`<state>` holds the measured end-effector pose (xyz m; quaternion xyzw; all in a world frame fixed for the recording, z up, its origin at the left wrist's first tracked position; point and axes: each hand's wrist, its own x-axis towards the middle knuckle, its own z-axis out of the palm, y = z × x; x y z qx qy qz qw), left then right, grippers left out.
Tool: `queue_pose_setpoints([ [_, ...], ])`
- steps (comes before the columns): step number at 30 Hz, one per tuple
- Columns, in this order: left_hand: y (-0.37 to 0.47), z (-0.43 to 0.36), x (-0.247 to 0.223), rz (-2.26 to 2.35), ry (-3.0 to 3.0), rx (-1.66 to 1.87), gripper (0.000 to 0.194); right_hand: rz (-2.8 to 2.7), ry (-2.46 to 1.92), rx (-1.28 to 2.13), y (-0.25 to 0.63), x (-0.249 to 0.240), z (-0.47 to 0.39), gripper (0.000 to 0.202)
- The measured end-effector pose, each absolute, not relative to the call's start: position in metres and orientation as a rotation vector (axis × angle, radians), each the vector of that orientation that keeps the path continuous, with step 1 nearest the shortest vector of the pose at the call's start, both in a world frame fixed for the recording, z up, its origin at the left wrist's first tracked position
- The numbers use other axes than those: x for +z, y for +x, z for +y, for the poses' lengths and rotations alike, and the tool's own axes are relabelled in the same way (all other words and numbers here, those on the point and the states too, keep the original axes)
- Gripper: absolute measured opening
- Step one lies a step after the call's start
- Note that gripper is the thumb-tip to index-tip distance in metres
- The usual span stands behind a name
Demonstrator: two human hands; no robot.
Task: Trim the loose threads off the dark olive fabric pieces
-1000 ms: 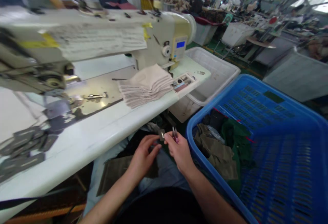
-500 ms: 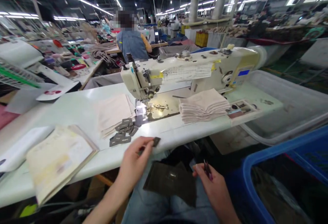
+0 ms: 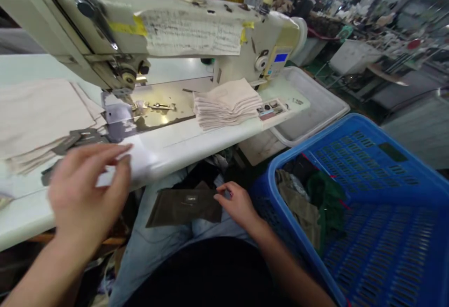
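Note:
My left hand (image 3: 93,185), slightly blurred, hovers at the table's front edge with thumb and fingertips apart and nothing visible between them. Just behind it are several dark grey labels (image 3: 82,137), partly hidden by the hand, beside a stack of cream fabric pieces (image 3: 42,110). On my lap lies a dark olive fabric piece (image 3: 175,211) bearing a small label (image 3: 191,199). My right hand (image 3: 236,204) pinches its right edge. Something small and dark shows inside the curled fingers; I cannot make out what.
A sewing machine (image 3: 182,31) stands on the white table (image 3: 168,145). Folded cream fabric (image 3: 228,103) is stacked right of its needle, near a small parts tray (image 3: 273,109). A blue basket (image 3: 354,124) with dark cloth is at my right, a pale bin (image 3: 315,91) behind it.
The view has swung right and down, closer to the machine. My left hand no longer shows the dark label it held. My right hand, earlier holding small dark snips, now pinches the olive fabric.

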<state>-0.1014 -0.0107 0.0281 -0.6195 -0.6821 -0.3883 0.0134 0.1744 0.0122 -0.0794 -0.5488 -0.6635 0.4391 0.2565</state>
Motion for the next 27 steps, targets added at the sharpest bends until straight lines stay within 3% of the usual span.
queue_pose_setpoints([
  [2, -0.076, -0.018, 0.011, -2.041, -2.235, -1.11, 0.024, -1.911, -1.522, 1.112, 0.171, -0.082, 0.008, 0.021],
  [5, -0.054, -0.023, -0.028, -1.969, -2.663, -0.939, 0.03, -2.016, -1.573, 1.064, 0.164, -0.083, 0.005, 0.031],
  [10, -0.056, -0.02, -0.07, -2.062, -2.779, -0.543, 0.029, -1.94, -1.501, 1.137, 0.161, -0.082, 0.007, 0.012],
  [14, -0.06, -0.015, -0.067, -1.99, -2.796, -0.444, 0.018, -1.596, -1.404, 1.418, 0.169, -0.076, 0.009, 0.003],
  [18, -0.055, -0.014, -0.065, -1.888, -2.844, -0.373, 0.016, -1.45, -1.307, 1.638, 0.178, -0.079, 0.01, 0.008],
  [23, -0.052, -0.015, -0.056, -1.822, -2.832, -0.416, 0.013, -1.509, -1.521, 1.309, 0.181, -0.08, 0.011, 0.013],
  [27, -0.047, -0.017, -0.034, -1.71, -2.877, -0.591, 0.015, -1.668, -1.329, 1.072, 0.179, -0.052, 0.009, 0.017],
])
